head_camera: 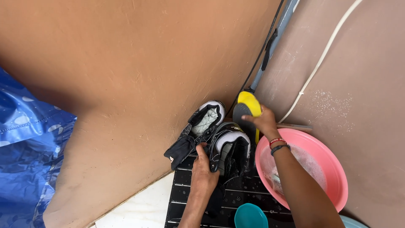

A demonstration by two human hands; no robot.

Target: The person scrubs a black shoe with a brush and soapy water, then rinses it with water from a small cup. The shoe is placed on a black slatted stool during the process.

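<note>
Right grip [265, 120] on curved yellow insole [248, 104]

L hand [203, 169] flat, fingers fwd; R hand [265, 121] raised, fingers pinched shut.

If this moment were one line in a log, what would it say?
left hand: on black shoe | right hand: holds yellow insole against wall | pink basin: soapy water | second shoe: leaning in corner

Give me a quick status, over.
Left hand gripping black-and-white shoe. Right hand holding yellow-tipped insole against wall. Pink soapy basin beside right arm.
</note>
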